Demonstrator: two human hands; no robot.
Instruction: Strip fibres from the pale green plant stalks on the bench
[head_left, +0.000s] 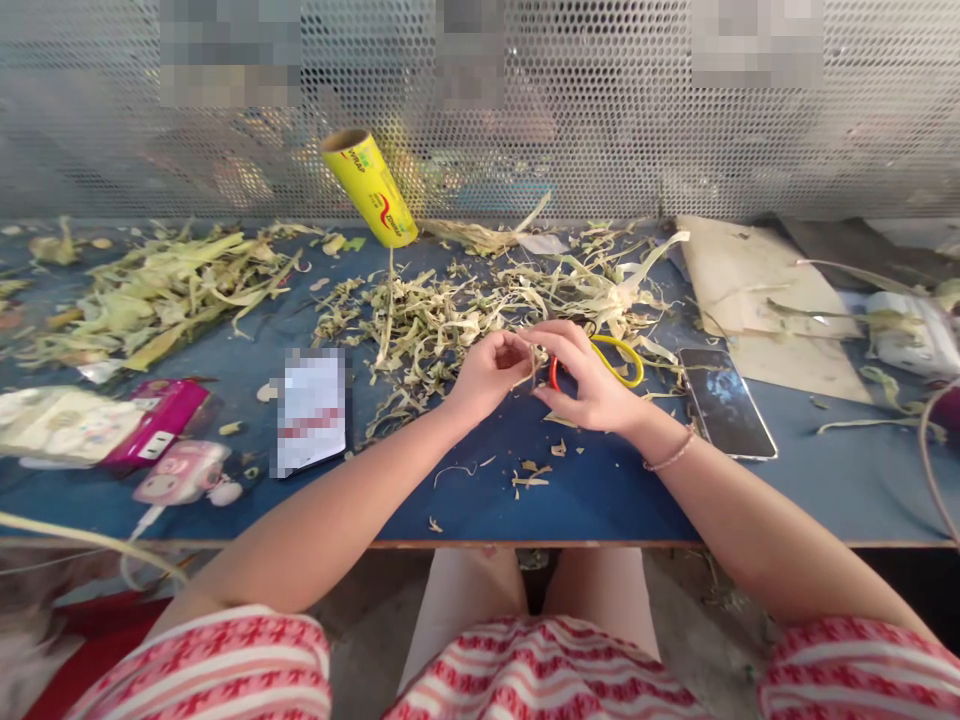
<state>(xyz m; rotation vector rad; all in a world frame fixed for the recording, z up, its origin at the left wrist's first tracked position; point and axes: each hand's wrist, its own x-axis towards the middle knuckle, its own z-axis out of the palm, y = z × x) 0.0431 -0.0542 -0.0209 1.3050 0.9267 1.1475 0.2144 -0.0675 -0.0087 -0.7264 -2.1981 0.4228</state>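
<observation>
Close above the table's middle, my left hand [491, 375] is closed, thumb and fingers pinched on a thin dried plant strip [534, 366]. Facing it, my right hand [589, 378] has its fingers curved and its thumb apart, fingertips beside the strip. A pair of scissors shows partly behind my right hand: a yellow handle loop [628, 360] and some red; its blades are hidden. Beyond both hands lies a loose heap of pale, dry husk-like strips [435, 320]. Small scraps [531, 478] are scattered nearer me.
Left stand a larger husk pile [172, 285], a lit phone [311, 410], a magenta box [161, 420] and a pink charger [184, 470]. A yellow wrap tube [371, 190] tilts on a stick. Right are a dark phone [727, 400] and cardboard [765, 275]. Perforated metal [600, 140] closes the back.
</observation>
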